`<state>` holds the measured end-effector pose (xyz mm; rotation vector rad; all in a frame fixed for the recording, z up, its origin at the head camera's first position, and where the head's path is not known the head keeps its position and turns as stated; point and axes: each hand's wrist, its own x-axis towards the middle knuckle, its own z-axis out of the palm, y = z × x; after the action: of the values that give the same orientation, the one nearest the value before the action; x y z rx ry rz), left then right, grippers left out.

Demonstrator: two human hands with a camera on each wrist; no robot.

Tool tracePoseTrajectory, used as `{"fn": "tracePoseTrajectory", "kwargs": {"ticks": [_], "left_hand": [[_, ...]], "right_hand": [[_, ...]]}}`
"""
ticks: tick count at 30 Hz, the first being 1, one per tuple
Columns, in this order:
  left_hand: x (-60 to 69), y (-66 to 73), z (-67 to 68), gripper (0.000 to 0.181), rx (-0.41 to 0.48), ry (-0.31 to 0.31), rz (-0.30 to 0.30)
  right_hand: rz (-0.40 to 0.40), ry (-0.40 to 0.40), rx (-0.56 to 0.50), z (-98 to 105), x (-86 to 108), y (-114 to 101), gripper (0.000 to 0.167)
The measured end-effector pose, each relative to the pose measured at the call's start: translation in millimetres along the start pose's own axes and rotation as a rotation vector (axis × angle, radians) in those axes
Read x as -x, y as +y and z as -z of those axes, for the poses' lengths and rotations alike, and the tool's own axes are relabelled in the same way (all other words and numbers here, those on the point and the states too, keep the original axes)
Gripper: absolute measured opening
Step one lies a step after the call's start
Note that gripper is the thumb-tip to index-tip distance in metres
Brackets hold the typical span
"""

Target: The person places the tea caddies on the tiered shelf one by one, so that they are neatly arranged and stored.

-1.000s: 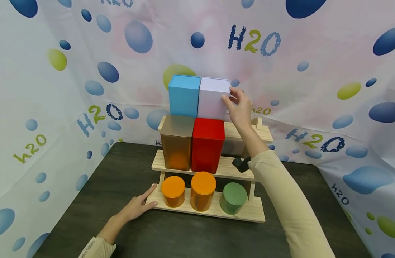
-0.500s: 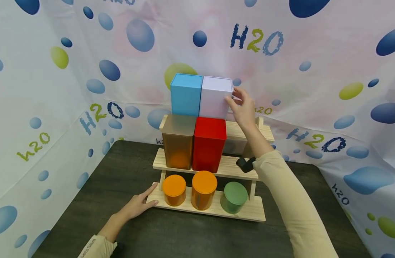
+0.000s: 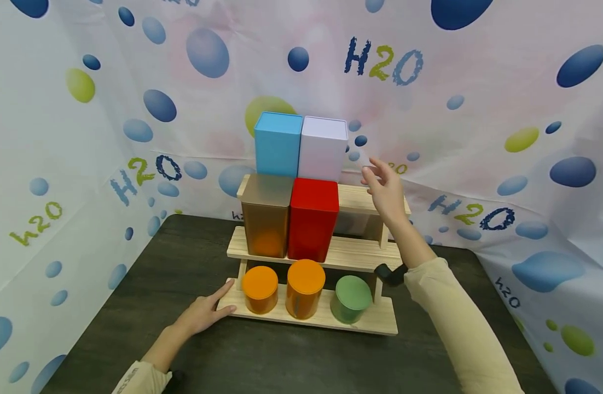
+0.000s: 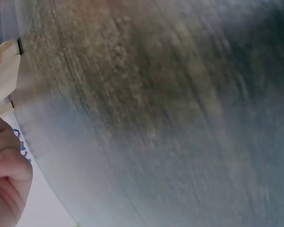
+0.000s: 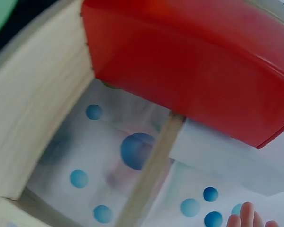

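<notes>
My left hand (image 3: 200, 314) grips the left end of the bottom board of a three-tier wooden shelf rack (image 3: 331, 325), thumb at the front edge. Bent fingers (image 4: 9, 165) show at the left edge of the left wrist view. My right hand (image 3: 386, 189) is in the air just right of a white square canister (image 3: 323, 148), apart from it and holding nothing. A blue square canister (image 3: 278, 145) stands against the white one on the top board. On the middle board are a brown canister (image 3: 266, 230) and a red canister (image 3: 311, 224), side by side.
Two orange round canisters (image 3: 260, 290) and a green one (image 3: 351, 301) stand on the bottom board. The rack is on a dark table (image 3: 262, 361). Patterned white curtain (image 3: 429, 126) hangs close behind and at both sides.
My right hand has let go of the white canister and moved right and slightly down. The left hand stays at the bottom board. The canisters keep their places.
</notes>
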<state>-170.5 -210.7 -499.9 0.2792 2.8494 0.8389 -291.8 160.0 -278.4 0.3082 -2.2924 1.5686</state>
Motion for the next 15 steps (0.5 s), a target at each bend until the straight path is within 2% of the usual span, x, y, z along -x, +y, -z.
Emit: {"fn": "tracePoseTrajectory", "kwargs": {"ticks": [3, 6, 15], "left_hand": [[-0.2, 1.7, 0.6, 0.072, -0.039, 0.002, 0.027], [1.0, 3.4, 1.7, 0.071, -0.053, 0.013, 0.025], [9.4, 5.3, 4.5, 0.065, -0.022, 0.026, 0.027]], "right_hand": [[-0.015, 0.003, 0.003, 6.0, 10.0, 7.9, 0.046], [-0.023, 0.001, -0.007, 11.0, 19.6, 15.8, 0.047], [-0.004, -0.069, -0.072, 24.0, 49.0, 35.1, 0.048]]}}
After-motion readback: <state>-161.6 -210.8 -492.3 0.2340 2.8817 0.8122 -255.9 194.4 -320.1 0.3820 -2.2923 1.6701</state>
